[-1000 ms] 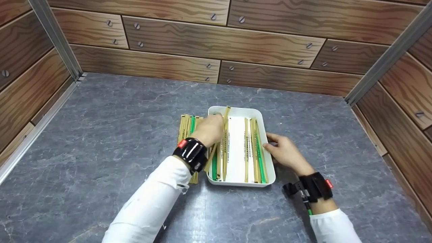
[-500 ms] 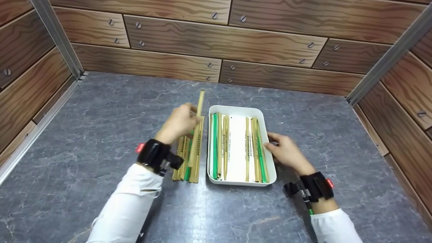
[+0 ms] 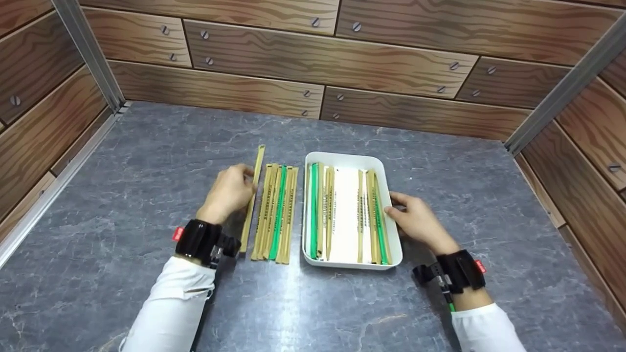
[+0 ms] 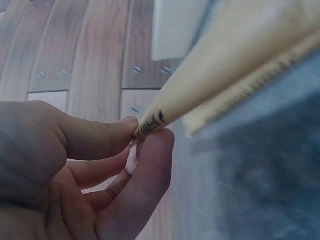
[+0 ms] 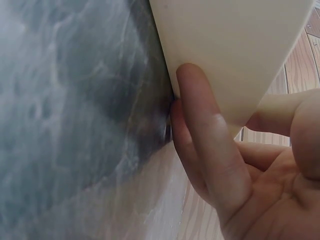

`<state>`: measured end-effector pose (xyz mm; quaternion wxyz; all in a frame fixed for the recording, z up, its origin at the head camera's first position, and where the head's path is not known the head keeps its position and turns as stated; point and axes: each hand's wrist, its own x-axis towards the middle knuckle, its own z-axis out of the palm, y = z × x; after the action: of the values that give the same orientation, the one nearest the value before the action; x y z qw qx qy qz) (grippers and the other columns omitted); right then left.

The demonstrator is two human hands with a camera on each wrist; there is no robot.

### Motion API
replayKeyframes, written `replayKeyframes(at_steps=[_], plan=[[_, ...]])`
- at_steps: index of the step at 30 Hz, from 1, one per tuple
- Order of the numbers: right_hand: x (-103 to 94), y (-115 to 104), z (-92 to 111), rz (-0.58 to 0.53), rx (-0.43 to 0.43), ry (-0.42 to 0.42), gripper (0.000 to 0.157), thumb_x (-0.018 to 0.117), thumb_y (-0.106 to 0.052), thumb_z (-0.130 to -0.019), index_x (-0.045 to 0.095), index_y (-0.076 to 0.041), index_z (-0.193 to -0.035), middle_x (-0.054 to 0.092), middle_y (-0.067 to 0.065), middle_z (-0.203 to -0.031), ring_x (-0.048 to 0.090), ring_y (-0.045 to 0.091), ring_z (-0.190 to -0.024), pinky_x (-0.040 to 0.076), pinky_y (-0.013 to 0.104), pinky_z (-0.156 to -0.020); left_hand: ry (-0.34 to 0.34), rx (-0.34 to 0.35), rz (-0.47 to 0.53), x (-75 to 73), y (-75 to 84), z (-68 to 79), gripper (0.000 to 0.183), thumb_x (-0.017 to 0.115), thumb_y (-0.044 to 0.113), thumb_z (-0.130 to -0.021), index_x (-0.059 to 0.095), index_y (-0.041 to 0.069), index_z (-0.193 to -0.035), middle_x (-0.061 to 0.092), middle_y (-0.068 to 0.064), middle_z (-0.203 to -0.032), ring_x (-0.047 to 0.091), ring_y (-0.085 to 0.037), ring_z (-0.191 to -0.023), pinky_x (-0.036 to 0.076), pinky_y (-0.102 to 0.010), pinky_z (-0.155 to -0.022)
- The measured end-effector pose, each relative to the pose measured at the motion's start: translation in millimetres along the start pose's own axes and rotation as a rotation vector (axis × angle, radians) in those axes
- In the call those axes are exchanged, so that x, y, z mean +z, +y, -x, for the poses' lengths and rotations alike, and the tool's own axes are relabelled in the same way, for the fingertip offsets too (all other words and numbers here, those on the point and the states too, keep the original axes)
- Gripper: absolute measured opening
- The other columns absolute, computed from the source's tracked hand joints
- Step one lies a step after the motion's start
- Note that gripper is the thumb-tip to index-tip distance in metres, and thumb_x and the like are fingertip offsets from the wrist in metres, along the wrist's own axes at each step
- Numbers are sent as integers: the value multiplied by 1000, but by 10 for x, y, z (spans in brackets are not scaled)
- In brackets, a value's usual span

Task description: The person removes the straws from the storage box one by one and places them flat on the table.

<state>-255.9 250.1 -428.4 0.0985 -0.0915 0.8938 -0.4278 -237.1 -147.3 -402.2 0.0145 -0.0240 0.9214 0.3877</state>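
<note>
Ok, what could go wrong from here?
The stick, pinched at one small spot by the left hand, could twist or slip. It sits close beside the row, so a sideways swing might knock that askew. The right hand holds the tray's side, so a tug could shift it.

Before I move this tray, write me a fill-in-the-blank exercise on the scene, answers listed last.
In the head view, the left hand pinches a tan wrapped stick on the ____ side of the row of wrapped sticks.
The right hand holds a tray coloured ____.
That tray contains ____ green wrapped sticks.
Green sticks in the row number ____.

Missing words: left; white; two; one.
</note>
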Motion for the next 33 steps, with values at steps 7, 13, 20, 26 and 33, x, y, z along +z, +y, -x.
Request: replayKeyframes(at_steps=[7,13,20,26,33], plan=[[9,1,15,-1,7,2,55,56,-12,-105,41,9,-153,60,30,-138,72,27,-96,64,32,-66,0,-35,-44,152,-178,-37,35,60,6,-94,65,-6,-127,71,-27,-117,71,-27,-70,60,-37,-66],[-1,2,18,-15,5,3,55,56,-11,-105,40,9,-153,59,31,-139,72,28,-97,64,33,-66,-16,-77,-35,216,-199,-60,28,66,7,-94,68,-3,-120,71,-26,-112,66,-22,-64,55,-29,-53],[9,4,9,-23,8,7,55,57,-11,-104,41,9,-153,59,30,-138,73,28,-95,64,34,-65,12,-66,-109,265,-201,-73,25,65,7,-93,71,-2,-116,71,-25,-115,69,-38,-96,58,-47,-83],[10,12,4,-17,12,5,55,57,-12,-104,41,9,-153,59,30,-138,72,27,-95,64,33,-66,2,-57,-101,254,-187,-63,27,59,4,-91,68,-4,-115,71,-26,-114,70,-34,-84,58,-45,-78],[1,11,8,-53,25,-16,57,55,-12,-105,37,9,-155,57,31,-140,72,26,-94,64,34,-67,-33,-51,-102,241,-170,-39,42,57,-4,-82,65,-6,-123,70,-28,-117,69,-31,-79,59,-38,-69]])
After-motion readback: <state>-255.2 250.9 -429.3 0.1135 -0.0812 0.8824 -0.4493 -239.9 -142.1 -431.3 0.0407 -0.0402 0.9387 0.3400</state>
